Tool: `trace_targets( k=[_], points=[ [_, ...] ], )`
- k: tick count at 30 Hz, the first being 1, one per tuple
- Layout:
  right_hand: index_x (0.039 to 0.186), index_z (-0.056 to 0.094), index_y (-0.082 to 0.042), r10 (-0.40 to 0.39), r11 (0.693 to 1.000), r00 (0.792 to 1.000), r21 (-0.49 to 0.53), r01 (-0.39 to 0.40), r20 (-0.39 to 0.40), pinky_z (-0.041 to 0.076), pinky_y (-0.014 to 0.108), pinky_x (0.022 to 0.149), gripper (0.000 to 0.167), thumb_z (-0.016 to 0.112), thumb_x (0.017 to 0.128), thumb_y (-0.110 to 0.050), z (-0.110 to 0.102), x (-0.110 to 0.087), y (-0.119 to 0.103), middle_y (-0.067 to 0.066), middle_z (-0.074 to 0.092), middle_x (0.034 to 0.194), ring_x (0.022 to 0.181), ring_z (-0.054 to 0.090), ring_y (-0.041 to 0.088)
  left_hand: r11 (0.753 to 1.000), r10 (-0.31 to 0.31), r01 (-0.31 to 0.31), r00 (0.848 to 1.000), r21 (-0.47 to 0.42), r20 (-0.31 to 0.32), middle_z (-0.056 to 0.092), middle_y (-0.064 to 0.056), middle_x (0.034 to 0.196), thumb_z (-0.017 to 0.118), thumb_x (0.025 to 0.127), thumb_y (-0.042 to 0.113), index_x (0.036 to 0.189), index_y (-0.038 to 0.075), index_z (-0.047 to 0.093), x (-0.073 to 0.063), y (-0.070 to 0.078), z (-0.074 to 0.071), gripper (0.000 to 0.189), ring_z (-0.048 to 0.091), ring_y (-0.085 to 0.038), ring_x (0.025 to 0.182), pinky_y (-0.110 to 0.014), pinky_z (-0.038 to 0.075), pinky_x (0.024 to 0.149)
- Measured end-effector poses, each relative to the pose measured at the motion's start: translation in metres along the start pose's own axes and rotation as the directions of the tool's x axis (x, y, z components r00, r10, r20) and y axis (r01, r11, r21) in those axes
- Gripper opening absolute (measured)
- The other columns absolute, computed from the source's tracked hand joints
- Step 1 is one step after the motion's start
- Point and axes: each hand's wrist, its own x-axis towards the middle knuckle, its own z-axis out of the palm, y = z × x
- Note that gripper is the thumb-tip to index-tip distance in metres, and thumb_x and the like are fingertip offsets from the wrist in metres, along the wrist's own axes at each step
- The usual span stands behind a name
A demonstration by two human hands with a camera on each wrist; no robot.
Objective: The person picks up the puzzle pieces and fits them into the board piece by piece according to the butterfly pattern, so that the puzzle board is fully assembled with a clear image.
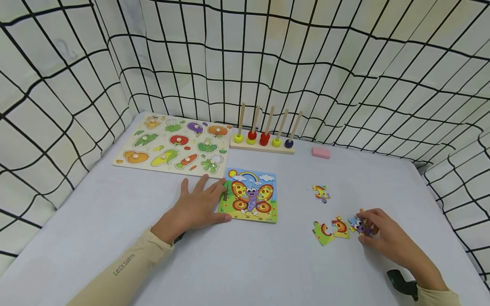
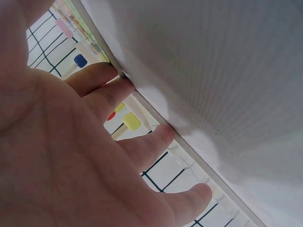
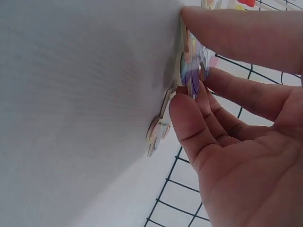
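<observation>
From the head, my left hand lies spread at the butterfly picture board, perhaps steadying it; right of that, my right hand pinches a purple puzzle piece near loose pieces. Left wrist: straight fingers meet a board's thin edge, gripping nothing. Right wrist: thumb and finger hold the piece's rim, probably because it's thin.

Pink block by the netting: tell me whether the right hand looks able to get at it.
Probably yes: nothing stands between the right hand and the pink block, though that hand pinches the butterfly-face puzzle piece and may need to let go first.
</observation>
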Motion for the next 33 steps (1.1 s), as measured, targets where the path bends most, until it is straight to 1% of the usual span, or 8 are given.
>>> trace_targets(
  k=[3, 7, 10, 14, 17, 22, 26, 33],
  points=[
    [0.132, 0.065, 0.008, 0.008, 1.000, 1.000, 0.013, -0.008, -0.010, 0.052, 0.027, 0.074, 0.057, 0.091, 0.083, -0.004, 0.000, 0.000, -0.001, 0.014, 0.062, 0.120, 0.095, 0.056, 0.021, 1.000, 0.001, -0.001, 1.000, 0.000, 0.002, 0.035, -0.013, 0.172, 0.076, 0.095, 0.058, 0.162, 0.006, 0.045, 0.000, 0.000, 0.000, 0.090, 0.018, -0.051, 0.158, -0.086, 0.007, 0.113],
    [0.126, 0.067, 0.005, -0.010, 0.999, 0.999, 0.034, 0.012, -0.048, 0.053, 0.025, 0.074, 0.047, 0.088, 0.084, 0.001, 0.001, 0.002, 0.000, 0.009, 0.064, 0.112, 0.092, 0.058, 0.019, 1.000, -0.001, 0.001, 1.000, 0.001, 0.006, 0.035, -0.013, 0.172, 0.076, 0.095, 0.059, 0.163, 0.006, 0.043, -0.001, 0.000, 0.000, 0.092, 0.018, -0.051, 0.158, -0.086, 0.007, 0.114],
    [0.121, 0.069, 0.002, -0.021, 0.999, 0.997, 0.038, 0.024, -0.078, 0.053, 0.024, 0.072, 0.039, 0.086, 0.085, 0.004, 0.000, 0.003, 0.000, 0.005, 0.066, 0.106, 0.087, 0.058, 0.015, 1.000, -0.003, 0.003, 1.000, 0.000, 0.011, 0.036, -0.013, 0.171, 0.076, 0.095, 0.059, 0.164, 0.006, 0.041, 0.000, -0.001, 0.000, 0.093, 0.018, -0.050, 0.158, -0.086, 0.007, 0.114],
    [0.117, 0.071, -0.001, -0.015, 0.998, 0.996, 0.053, 0.020, -0.090, 0.054, 0.024, 0.066, 0.030, 0.081, 0.090, 0.007, -0.005, 0.003, 0.000, 0.002, 0.070, 0.102, 0.081, 0.059, 0.011, 1.000, -0.001, 0.001, 1.000, 0.000, 0.011, 0.036, -0.013, 0.171, 0.076, 0.095, 0.059, 0.164, 0.006, 0.041, 0.000, 0.000, 0.000, 0.094, 0.018, -0.050, 0.158, -0.086, 0.007, 0.114],
    [0.116, 0.072, -0.003, -0.019, 0.998, 0.993, 0.051, 0.025, -0.114, 0.055, 0.024, 0.064, 0.026, 0.078, 0.093, 0.007, -0.010, 0.004, 0.001, 0.003, 0.072, 0.101, 0.078, 0.061, 0.009, 1.000, 0.001, -0.001, 1.000, 0.003, 0.005, 0.036, -0.013, 0.171, 0.076, 0.095, 0.058, 0.164, 0.006, 0.042, 0.000, 0.000, 0.000, 0.093, 0.018, -0.050, 0.158, -0.086, 0.008, 0.114],
    [0.115, 0.072, -0.006, -0.030, 0.998, 0.985, 0.055, 0.039, -0.169, 0.055, 0.021, 0.066, 0.025, 0.078, 0.094, 0.005, -0.013, 0.005, 0.001, 0.002, 0.072, 0.099, 0.078, 0.062, 0.006, 1.000, 0.001, -0.001, 1.000, 0.009, 0.001, 0.036, -0.013, 0.171, 0.076, 0.095, 0.058, 0.163, 0.006, 0.044, 0.001, 0.000, 0.000, 0.092, 0.018, -0.050, 0.158, -0.086, 0.007, 0.114],
    [0.116, 0.070, -0.005, -0.017, 0.993, 0.986, 0.114, 0.036, -0.163, 0.058, 0.023, 0.065, 0.023, 0.077, 0.096, 0.003, -0.012, 0.008, -0.004, 0.003, 0.072, 0.098, 0.076, 0.065, 0.008, 1.000, -0.001, 0.001, 1.000, 0.009, 0.005, 0.036, -0.013, 0.171, 0.076, 0.095, 0.059, 0.163, 0.007, 0.042, 0.001, -0.001, 0.001, 0.093, 0.018, -0.050, 0.158, -0.086, 0.007, 0.114],
    [0.120, 0.066, 0.000, 0.023, 0.970, 0.991, 0.243, 0.009, -0.131, 0.061, 0.026, 0.065, 0.022, 0.074, 0.099, 0.001, -0.009, 0.017, -0.014, 0.008, 0.071, 0.098, 0.074, 0.069, 0.013, 1.000, -0.006, 0.006, 1.000, 0.005, 0.010, 0.036, -0.013, 0.171, 0.076, 0.095, 0.060, 0.165, 0.007, 0.039, 0.001, -0.001, 0.002, 0.095, 0.017, -0.050, 0.159, -0.086, 0.007, 0.114]
  ],
)
